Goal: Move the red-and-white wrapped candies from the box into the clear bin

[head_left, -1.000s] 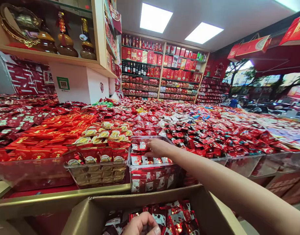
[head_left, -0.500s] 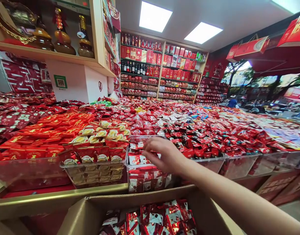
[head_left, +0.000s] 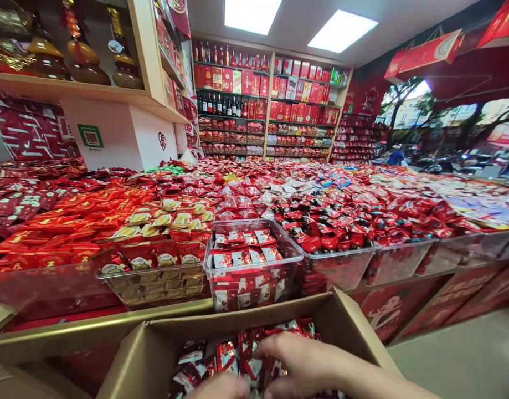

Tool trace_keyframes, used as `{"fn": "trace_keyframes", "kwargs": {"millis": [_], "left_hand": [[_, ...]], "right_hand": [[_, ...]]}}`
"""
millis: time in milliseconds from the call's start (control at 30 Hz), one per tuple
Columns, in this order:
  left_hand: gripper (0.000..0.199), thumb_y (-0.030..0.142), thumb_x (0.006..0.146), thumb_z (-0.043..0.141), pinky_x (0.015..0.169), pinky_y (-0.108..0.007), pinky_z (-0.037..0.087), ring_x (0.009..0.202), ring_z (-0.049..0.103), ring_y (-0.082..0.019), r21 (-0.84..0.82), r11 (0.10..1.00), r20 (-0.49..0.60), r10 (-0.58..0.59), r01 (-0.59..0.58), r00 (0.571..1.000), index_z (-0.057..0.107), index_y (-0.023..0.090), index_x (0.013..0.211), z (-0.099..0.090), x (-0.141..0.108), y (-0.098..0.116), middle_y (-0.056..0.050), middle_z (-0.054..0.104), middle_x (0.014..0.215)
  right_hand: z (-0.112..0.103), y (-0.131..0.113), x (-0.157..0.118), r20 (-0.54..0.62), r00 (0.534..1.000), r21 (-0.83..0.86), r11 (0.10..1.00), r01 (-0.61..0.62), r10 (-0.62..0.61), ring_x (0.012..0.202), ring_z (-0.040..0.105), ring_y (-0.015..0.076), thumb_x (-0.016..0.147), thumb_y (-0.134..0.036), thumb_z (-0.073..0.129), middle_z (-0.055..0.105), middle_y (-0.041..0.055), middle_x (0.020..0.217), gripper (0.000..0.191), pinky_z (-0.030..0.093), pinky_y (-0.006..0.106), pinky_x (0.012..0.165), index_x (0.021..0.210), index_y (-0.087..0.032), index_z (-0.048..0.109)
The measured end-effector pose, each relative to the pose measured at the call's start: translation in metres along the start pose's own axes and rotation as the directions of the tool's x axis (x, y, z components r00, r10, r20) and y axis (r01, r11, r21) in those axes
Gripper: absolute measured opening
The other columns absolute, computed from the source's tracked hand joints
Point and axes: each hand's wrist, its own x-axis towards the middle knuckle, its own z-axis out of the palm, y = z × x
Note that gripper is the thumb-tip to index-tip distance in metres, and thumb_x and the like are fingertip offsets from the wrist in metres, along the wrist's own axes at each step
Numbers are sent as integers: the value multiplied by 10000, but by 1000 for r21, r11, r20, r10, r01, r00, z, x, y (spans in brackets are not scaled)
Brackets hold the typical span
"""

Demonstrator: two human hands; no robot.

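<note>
Down at the near edge, my left hand was blurred over the red-and-white packets in the cardboard box; I couldn't tell whether it gripped any. Just to its right, my right hand reached among those packets, fingers and thumb parted, though any grasp was hidden. Half a second earlier, it hung over the clear tub beyond the box, my left out of view; now the tub's rows of packets showed uncovered.
</note>
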Motion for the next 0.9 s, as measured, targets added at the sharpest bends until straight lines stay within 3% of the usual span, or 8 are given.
{"fn": "trace_keyframes", "kwargs": {"millis": [133,233,300,467,600,767,833,900], "left_hand": [[178,250,701,597,501,-183,329,539,429,-90,297,954,29,44,-50,999,509,162,573,-11,8,15,57,529,557],[212,288,742,540,511,-190,334,559,440,-100,245,963,-23,124,-114,992,433,176,598,-10,12,24,35,548,617],[230,299,738,548,508,-190,346,554,452,-99,127,982,-52,147,-139,988,407,180,601,-7,13,25,27,560,631],[185,311,742,556,468,-175,361,488,474,-76,-77,994,-79,73,-79,994,429,187,692,0,11,22,51,560,579],[298,294,711,605,487,-191,396,590,578,-123,-20,1000,24,-8,8,1000,463,174,944,6,8,21,-18,627,727],[286,271,721,598,460,-168,377,555,581,-109,-54,998,-9,-31,30,999,512,146,964,7,6,25,-48,652,697],[299,278,735,578,492,-180,397,600,584,-116,-196,980,-20,-32,28,999,505,169,1005,4,5,27,-55,652,773],[310,342,777,502,567,-223,432,700,588,-149,-368,928,20,-48,52,999,491,183,1043,3,3,30,-77,637,878]], "right_hand": [[-5,-5,5,64,993,567,816,-114,95,589,507,86,603,-339,640,580,-8,721,398,372,181,508,943,-169,521],[-9,-10,12,-9,980,842,530,-100,198,480,449,51,586,-362,661,534,-37,599,345,352,176,463,767,-139,470],[-14,-15,14,-71,963,891,450,-56,261,444,425,42,552,-382,684,515,-46,543,369,329,171,441,688,-134,446],[-23,-22,11,-153,940,889,458,-4,304,416,393,37,556,-392,681,493,-54,488,366,279,171,420,666,-128,453],[-20,-22,11,-180,935,899,438,30,305,444,421,43,584,-381,668,503,-49,519,349,311,180,450,697,-130,453],[-16,-24,13,-218,921,901,429,63,323,499,510,81,620,-390,637,532,-29,566,329,349,187,451,718,-141,446],[-17,-25,11,-332,885,846,518,126,326,537,539,98,679,-377,586,549,-14,610,274,388,204,475,742,-149,448],[-17,-25,7,-539,814,639,736,225,219,621,554,109,730,-314,541,570,8,686,174,430,231,557,766,-157,479]]}}
